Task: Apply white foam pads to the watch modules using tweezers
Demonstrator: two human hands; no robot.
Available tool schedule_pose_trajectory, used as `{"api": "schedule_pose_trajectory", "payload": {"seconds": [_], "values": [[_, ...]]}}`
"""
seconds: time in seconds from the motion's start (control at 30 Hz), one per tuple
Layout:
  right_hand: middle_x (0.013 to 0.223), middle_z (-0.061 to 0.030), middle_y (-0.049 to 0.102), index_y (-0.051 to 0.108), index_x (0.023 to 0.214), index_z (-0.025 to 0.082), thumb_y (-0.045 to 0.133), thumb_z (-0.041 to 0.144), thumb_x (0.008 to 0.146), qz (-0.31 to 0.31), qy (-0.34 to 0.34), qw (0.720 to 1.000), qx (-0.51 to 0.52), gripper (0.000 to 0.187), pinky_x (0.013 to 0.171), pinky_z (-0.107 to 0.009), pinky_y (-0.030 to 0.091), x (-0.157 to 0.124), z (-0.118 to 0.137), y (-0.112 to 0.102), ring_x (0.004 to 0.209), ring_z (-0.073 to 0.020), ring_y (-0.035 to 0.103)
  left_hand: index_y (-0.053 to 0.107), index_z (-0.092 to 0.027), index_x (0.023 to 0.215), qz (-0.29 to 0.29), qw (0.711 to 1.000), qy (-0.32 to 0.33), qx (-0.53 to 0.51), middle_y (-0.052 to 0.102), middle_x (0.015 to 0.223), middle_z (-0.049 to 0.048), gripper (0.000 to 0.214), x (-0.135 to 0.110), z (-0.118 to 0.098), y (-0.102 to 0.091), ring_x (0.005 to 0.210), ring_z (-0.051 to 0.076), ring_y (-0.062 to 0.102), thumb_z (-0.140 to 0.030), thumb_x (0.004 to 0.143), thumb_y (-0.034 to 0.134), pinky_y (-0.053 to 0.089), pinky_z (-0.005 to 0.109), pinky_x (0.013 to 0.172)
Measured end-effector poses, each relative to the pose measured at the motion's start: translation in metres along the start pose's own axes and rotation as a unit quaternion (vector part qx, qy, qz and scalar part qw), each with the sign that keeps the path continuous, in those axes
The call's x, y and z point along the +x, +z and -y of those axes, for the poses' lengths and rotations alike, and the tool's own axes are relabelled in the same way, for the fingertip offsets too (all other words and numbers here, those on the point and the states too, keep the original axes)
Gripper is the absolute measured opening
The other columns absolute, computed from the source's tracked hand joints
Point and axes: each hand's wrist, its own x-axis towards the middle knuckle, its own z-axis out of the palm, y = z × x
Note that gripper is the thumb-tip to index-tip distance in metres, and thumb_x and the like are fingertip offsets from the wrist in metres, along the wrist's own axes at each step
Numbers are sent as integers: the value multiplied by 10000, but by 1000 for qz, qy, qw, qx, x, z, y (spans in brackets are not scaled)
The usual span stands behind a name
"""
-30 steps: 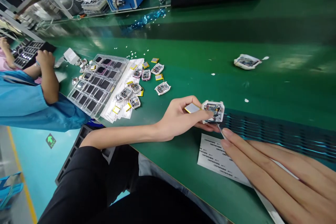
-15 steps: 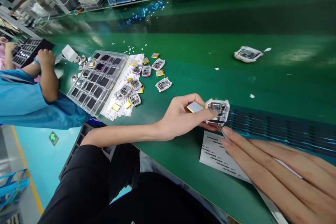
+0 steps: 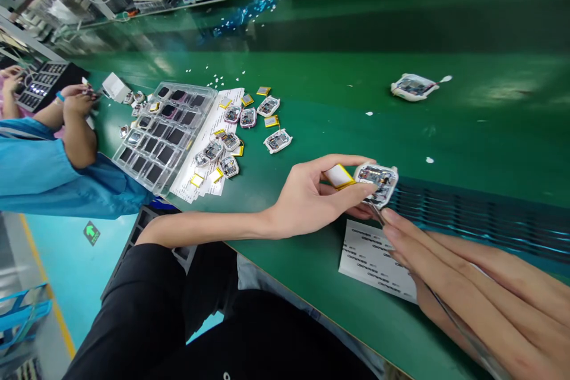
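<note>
My left hand [image 3: 307,199] is closed around a white smartwatch case [image 3: 378,181] with its circuit board facing up; the thumb presses on the board's near edge. A yellow-edged battery [image 3: 339,176] sticks out on the left, between thumb and forefinger. My right hand [image 3: 463,285] pinches metal tweezers [image 3: 377,214], whose tip reaches the near edge of the case. Where the tip touches inside the case is too small to tell. Beneath the hands lies a white printed sheet [image 3: 371,261], partly covered by my right hand.
Several open watch cases [image 3: 248,118] and loose batteries lie left of my hands, beside a clear tray [image 3: 160,136] of dark screens. Another white case [image 3: 414,87] sits at the back right. A dark ribbed tray [image 3: 467,214] lies right. A co-worker in a blue sleeve [image 3: 66,172] works far left.
The watch case has shifted slightly right and tilted in my left hand, and the battery shows more of its yellow edge. My right hand and tweezers moved slightly. The co-worker's hands moved.
</note>
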Motion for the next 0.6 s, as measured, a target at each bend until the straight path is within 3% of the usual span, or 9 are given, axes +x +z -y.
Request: {"api": "schedule_pose_trajectory", "payload": {"seconds": [0.13,0.23,0.6], "values": [[1444,-100,674,414,1629,181,599,86,963,29,34,999,9,697,1113,-452,549,-3,2,-6,1269,-283,694,649,-142,1186,14,999,12,29,741,829,-6,359,0,0,-2,721,155,792,-246,866,775,685,266,707],[1417,-89,693,402,1633,175,590,128,983,31,12,999,-3,678,1072,-435,573,-1,1,-8,1221,-273,715,660,-157,1207,8,998,23,51,757,889,8,392,2,1,-5,784,173,803,-295,865,795,692,281,733],[1335,-74,741,441,1609,146,512,195,1039,-26,-9,998,-50,576,1011,-400,574,9,-4,-5,1088,-238,747,619,-161,1102,35,997,20,58,727,818,-21,476,9,1,-8,706,151,780,-301,737,890,659,253,697]]}}
